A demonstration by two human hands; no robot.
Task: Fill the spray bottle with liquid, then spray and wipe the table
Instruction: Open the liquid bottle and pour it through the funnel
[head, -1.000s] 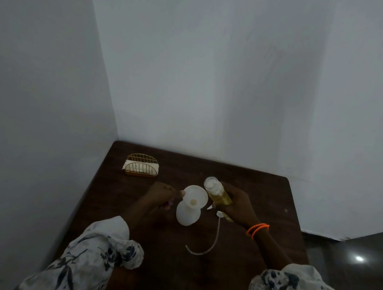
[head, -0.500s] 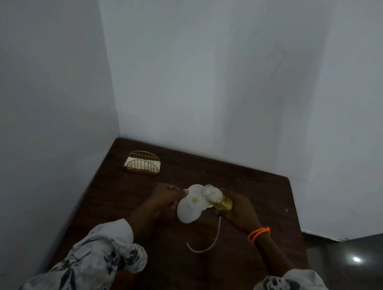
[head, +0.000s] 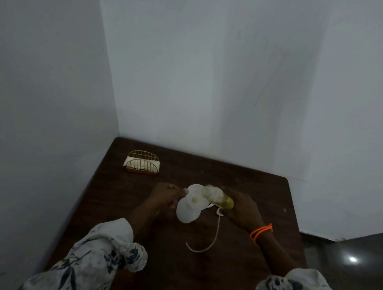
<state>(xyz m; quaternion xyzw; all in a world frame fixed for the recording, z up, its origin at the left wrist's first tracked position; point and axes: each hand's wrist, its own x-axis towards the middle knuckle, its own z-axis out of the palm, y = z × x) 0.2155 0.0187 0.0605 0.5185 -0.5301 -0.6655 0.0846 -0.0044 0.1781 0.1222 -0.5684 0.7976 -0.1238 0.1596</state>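
Observation:
A white spray bottle [head: 187, 212] stands on the dark wooden table [head: 251, 192] with a white funnel [head: 195, 199] in its neck. My left hand [head: 165, 196] pinches the funnel's left rim. My right hand [head: 241, 208] grips a small clear bottle of yellow liquid [head: 218, 196], tipped almost flat with its mouth over the funnel. A little yellow liquid shows in the funnel's centre. The spray head's white dip tube [head: 209, 240] lies curved on the table just right of the spray bottle; the spray head itself is mostly hidden under my right hand.
A gold wire napkin holder [head: 143, 163] with white napkins stands at the table's back left. White walls close off the left and far sides. The table's right edge drops to a dark floor [head: 349, 265].
My right hand has tilted the bottle of yellow liquid from nearly upright down to almost flat and brought its mouth over the funnel. My left hand stays on the funnel.

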